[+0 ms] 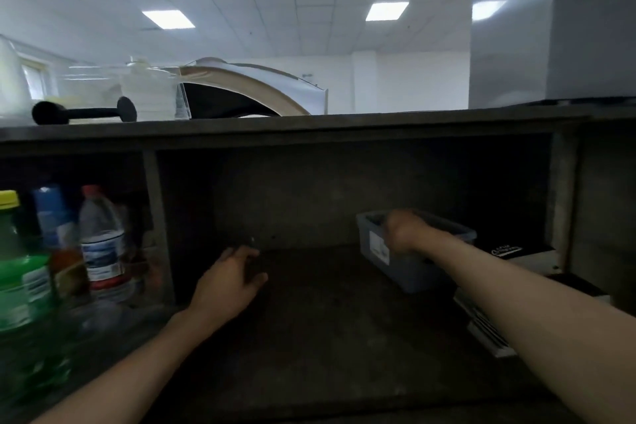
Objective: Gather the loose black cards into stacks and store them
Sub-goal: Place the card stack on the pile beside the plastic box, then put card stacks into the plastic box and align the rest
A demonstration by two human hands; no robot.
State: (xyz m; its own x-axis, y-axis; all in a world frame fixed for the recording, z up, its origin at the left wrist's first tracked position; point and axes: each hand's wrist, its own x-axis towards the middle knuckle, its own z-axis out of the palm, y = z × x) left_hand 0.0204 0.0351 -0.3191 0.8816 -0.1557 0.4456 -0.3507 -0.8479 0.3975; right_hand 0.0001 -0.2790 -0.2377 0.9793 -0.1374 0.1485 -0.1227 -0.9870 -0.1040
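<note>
A grey-blue plastic bin [406,268] with a white label sits inside a dark shelf compartment, right of middle. My right hand [404,229] reaches over the bin's near rim, fingers curled down at its top; what it holds is hidden. Dark contents show at the bin's top, too blurred to name. My left hand [230,280] is stretched into the compartment left of the bin, apart from it. Its fingers curl around a dark flat thing that looks like a stack of black cards [256,272], hard to make out against the dark shelf.
A divider [156,227] separates a left compartment full of bottles [103,241], with a green bottle [20,279] nearest. A black flat box [512,246] and white-edged items [485,327] lie right of the bin. On the shelf top rest a black dumbbell [82,112] and clear containers [148,93].
</note>
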